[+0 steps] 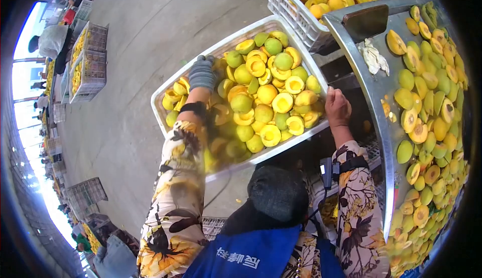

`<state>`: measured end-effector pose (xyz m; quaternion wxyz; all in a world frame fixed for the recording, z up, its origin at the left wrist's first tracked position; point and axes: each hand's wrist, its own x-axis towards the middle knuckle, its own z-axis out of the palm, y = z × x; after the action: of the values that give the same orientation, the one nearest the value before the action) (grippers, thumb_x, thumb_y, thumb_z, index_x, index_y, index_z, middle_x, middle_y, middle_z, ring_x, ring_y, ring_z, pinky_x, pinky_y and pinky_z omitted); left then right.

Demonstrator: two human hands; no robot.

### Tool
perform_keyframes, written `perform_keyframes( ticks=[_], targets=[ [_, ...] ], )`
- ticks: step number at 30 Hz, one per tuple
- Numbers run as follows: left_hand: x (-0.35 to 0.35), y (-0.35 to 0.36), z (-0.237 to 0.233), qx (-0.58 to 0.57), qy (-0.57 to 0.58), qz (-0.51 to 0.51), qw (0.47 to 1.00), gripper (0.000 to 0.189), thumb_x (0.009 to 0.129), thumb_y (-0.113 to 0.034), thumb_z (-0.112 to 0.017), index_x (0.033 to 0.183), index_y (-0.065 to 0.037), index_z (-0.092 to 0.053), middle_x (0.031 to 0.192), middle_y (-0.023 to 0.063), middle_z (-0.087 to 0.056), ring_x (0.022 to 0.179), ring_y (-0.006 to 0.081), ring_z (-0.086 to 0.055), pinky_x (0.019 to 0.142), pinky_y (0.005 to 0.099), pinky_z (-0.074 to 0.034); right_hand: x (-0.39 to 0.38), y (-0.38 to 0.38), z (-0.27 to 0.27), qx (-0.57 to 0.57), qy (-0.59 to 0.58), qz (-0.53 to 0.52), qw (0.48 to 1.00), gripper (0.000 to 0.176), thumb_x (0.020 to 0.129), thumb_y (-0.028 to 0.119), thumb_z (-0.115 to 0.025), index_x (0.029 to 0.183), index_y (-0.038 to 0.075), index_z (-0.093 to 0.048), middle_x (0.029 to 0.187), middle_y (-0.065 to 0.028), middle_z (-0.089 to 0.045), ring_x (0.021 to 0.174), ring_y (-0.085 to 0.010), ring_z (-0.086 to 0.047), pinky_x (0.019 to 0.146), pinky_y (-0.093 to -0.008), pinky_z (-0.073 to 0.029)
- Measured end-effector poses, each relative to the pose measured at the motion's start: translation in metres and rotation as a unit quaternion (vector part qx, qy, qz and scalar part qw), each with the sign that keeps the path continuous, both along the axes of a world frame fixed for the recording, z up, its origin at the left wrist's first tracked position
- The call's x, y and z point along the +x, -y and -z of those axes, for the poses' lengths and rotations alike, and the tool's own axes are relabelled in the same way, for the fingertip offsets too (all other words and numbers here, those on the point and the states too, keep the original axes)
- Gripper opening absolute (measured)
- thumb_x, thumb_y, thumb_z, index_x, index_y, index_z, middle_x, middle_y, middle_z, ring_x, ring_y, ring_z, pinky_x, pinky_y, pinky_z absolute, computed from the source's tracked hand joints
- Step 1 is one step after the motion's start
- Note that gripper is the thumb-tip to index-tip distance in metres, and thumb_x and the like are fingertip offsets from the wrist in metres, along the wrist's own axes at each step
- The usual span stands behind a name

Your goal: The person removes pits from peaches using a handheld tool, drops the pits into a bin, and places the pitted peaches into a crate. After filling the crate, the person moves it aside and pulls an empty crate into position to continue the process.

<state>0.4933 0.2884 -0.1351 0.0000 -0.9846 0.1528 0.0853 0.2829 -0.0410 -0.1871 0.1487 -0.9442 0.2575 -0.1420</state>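
A white crate [226, 44] full of halved yellow-green fruit [267, 94] sits tilted in front of me. My left hand [203, 73], in a grey glove, reaches over its left part and touches the fruit near the far rim. Its fingertips are hidden, so whether it holds a piece cannot be seen. At the crate's right edge my bare right hand [338, 107] has its fingers curled against the rim.
A metal table [374, 92] heaped with fruit halves [427, 137] stands at right, with a dark flat object [365, 23] and crumpled white cloth [374, 57]. Another full crate [296, 19] stands behind. Stacked crates [90, 72] and several people are at left.
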Motion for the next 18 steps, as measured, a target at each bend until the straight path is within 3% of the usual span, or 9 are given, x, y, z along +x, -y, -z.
perform_keyframes(
  ticks=[4, 7, 8, 10, 11, 14, 15, 17, 18],
  targets=[
    [0.011, -0.002, 0.005, -0.009, 0.015, 0.044, 0.999, 0.028, 0.067, -0.021, -0.063, 0.091, -0.009, -0.059, 0.089, 0.0147, -0.061, 0.077, 0.0357, -0.058, 0.07, 0.0391, -0.047, 0.001, -0.001, 0.0, 0.014, 0.004, -0.007, 1.0, 0.031, 0.085, 0.035, -0.045, 0.07, 0.008, -0.049, 0.07, -0.0152, -0.058, 0.065, -0.0357, -0.056, 0.055, -0.0449, -0.043],
    [0.014, -0.033, 0.038, -0.326, 0.121, 0.047, 0.936, 0.021, 0.069, -0.013, -0.06, 0.089, -0.007, -0.06, 0.07, 0.0113, -0.062, 0.059, 0.0299, -0.058, 0.054, 0.0345, -0.048, 0.001, -0.001, -0.003, 0.02, 0.013, -0.015, 1.0, 0.032, 0.086, 0.036, -0.044, 0.07, 0.008, -0.049, 0.07, -0.0151, -0.058, 0.065, -0.0361, -0.056, 0.055, -0.0453, -0.043],
    [0.016, -0.043, 0.038, -0.395, -0.011, -0.063, 0.916, 0.021, 0.071, -0.011, -0.059, 0.092, -0.006, -0.06, 0.07, 0.0102, -0.061, 0.058, 0.0258, -0.058, 0.052, 0.0321, -0.047, 0.0, -0.001, -0.004, 0.023, 0.015, -0.02, 0.999, 0.032, 0.086, 0.036, -0.044, 0.07, 0.008, -0.049, 0.07, -0.0151, -0.058, 0.066, -0.0362, -0.056, 0.055, -0.0453, -0.043],
    [0.022, -0.047, 0.003, -0.494, -0.262, -0.271, 0.784, 0.021, 0.076, -0.007, -0.058, 0.097, -0.003, -0.059, 0.071, 0.008, -0.06, 0.056, 0.0177, -0.057, 0.046, 0.0271, -0.045, 0.0, -0.001, 0.001, 0.018, 0.008, -0.015, 1.0, 0.031, 0.086, 0.035, -0.043, 0.07, 0.009, -0.049, 0.069, -0.015, -0.058, 0.065, -0.0359, -0.056, 0.055, -0.0451, -0.043],
    [0.019, -0.051, -0.001, -0.566, -0.276, -0.293, 0.72, 0.017, 0.079, -0.005, -0.056, 0.095, -0.003, -0.059, 0.068, 0.0053, -0.057, 0.049, 0.0133, -0.053, 0.039, 0.0243, -0.041, 0.0, 0.0, 0.002, 0.016, 0.006, -0.011, 1.0, 0.031, 0.086, 0.035, -0.043, 0.069, 0.009, -0.049, 0.068, -0.0149, -0.058, 0.065, -0.0357, -0.056, 0.054, -0.045, -0.043],
    [0.019, -0.055, 0.0, -0.527, -0.25, -0.271, 0.766, 0.018, 0.079, -0.005, -0.056, 0.096, -0.004, -0.059, 0.066, 0.0055, -0.057, 0.052, 0.0149, -0.054, 0.041, 0.0244, -0.043, 0.001, -0.002, -0.002, 0.015, 0.023, -0.012, 1.0, 0.031, 0.085, 0.034, -0.043, 0.069, 0.009, -0.049, 0.068, -0.0151, -0.058, 0.064, -0.0354, -0.056, 0.053, -0.0447, -0.043],
    [0.013, -0.041, -0.011, -0.473, -0.215, -0.293, 0.802, 0.019, 0.076, -0.002, -0.058, 0.095, -0.004, -0.06, 0.066, 0.0053, -0.058, 0.056, 0.016, -0.057, 0.047, 0.0267, -0.046, 0.001, -0.001, -0.002, 0.008, 0.021, -0.01, 1.0, 0.031, 0.086, 0.034, -0.043, 0.069, 0.009, -0.049, 0.068, -0.0155, -0.058, 0.064, -0.0361, -0.056, 0.054, -0.0453, -0.042],
    [0.04, -0.068, 0.043, -0.3, -0.118, -0.117, 0.939, 0.019, 0.077, -0.006, -0.056, 0.096, -0.006, -0.06, 0.073, 0.0072, -0.062, 0.061, 0.0185, -0.06, 0.055, 0.0296, -0.049, 0.0, -0.003, -0.002, -0.004, 0.015, -0.011, 1.0, 0.031, 0.087, 0.034, -0.043, 0.069, 0.008, -0.049, 0.068, -0.0161, -0.058, 0.064, -0.0375, -0.055, 0.055, -0.0466, -0.042],
    [0.05, -0.078, 0.061, -0.202, -0.064, -0.022, 0.977, 0.019, 0.078, -0.008, -0.056, 0.096, -0.008, -0.061, 0.076, 0.0082, -0.063, 0.064, 0.0198, -0.061, 0.058, 0.0311, -0.05, -0.001, -0.004, -0.003, -0.003, -0.002, -0.005, 1.0, 0.032, 0.086, 0.035, -0.043, 0.07, 0.009, -0.049, 0.069, -0.0158, -0.058, 0.065, -0.0372, -0.056, 0.056, -0.0467, -0.042]
  ],
)
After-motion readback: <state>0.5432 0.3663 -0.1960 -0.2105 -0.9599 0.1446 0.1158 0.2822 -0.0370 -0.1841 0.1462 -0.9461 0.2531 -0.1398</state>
